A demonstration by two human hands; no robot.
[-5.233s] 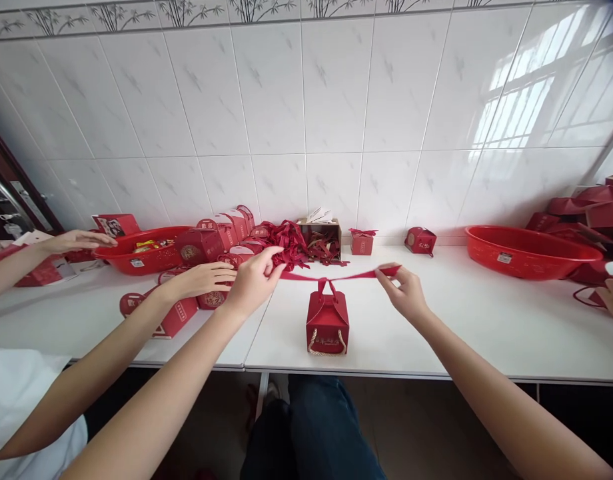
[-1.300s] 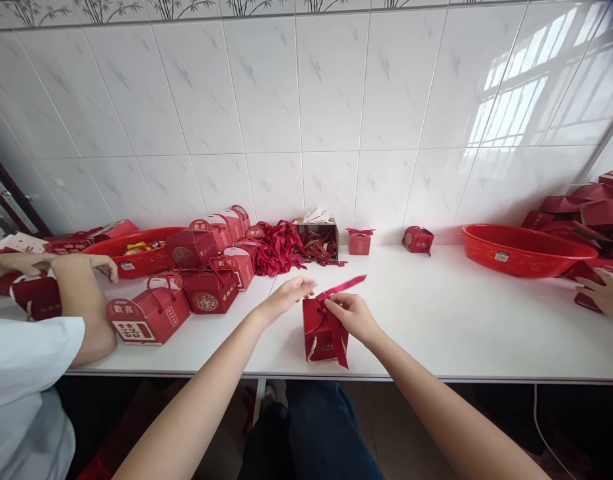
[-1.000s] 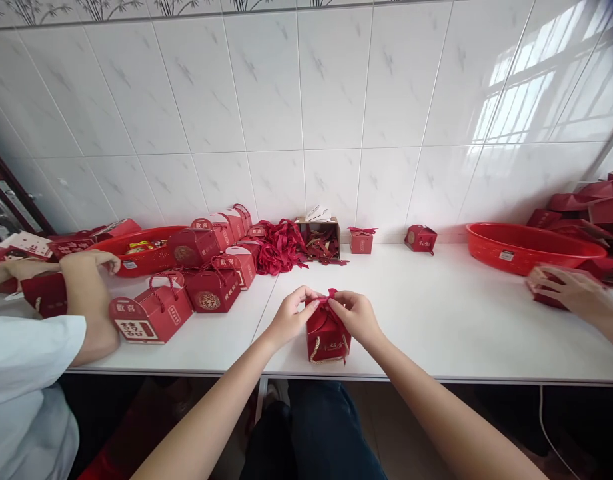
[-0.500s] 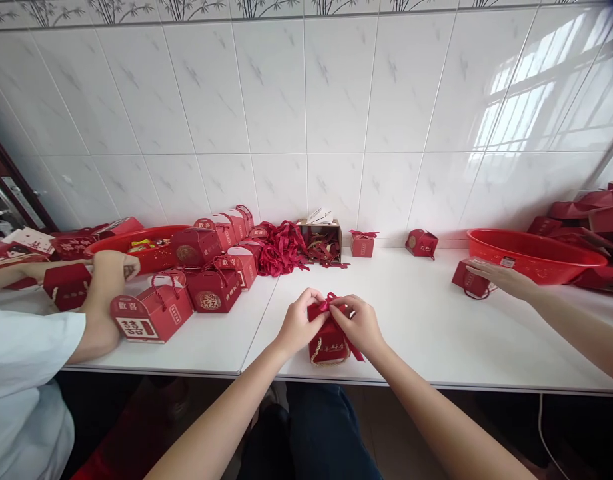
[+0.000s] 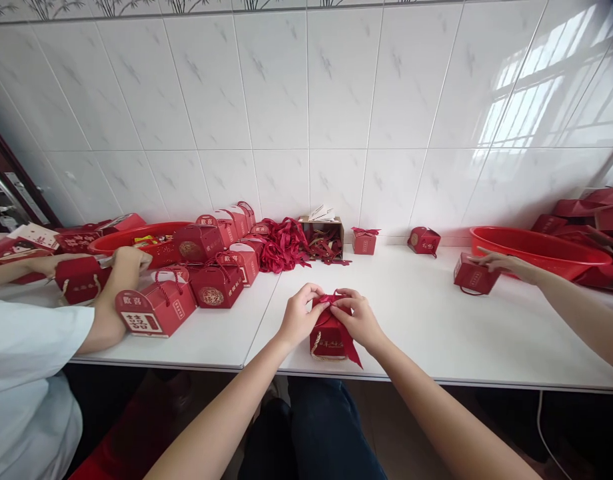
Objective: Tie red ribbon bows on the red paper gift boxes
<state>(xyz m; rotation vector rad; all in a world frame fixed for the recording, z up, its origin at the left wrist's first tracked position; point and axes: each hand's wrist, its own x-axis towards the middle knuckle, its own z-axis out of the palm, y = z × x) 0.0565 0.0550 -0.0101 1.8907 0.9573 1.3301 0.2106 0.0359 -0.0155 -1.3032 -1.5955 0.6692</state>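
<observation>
A small dark red box (image 5: 328,341) with a gold rope handle and gold lettering stands near the table's front edge. On its top is a red ribbon (image 5: 353,349), with one tail hanging down the box's right side. My left hand (image 5: 302,313) pinches the ribbon from the left, thumb reaching over the box top. From the right, my right hand (image 5: 355,317) pinches the ribbon beside it, and the fingertips of both hands nearly meet. The exact shape of the knot or loop between them is too small to tell.
Several red boxes (image 5: 156,308) stand at the left, by a heap of red ribbons (image 5: 285,245) and an open carton (image 5: 342,241). Two small boxes (image 5: 365,241) sit near the wall. Red basins (image 5: 536,257) lie at both sides. Another person's arms work left; a hand at right holds a box (image 5: 474,275).
Both my hands stay on the ribbon, fingers slightly shifted, and its tail hangs wider. At the right, the other person's box has turned. The left person's box has moved right.
</observation>
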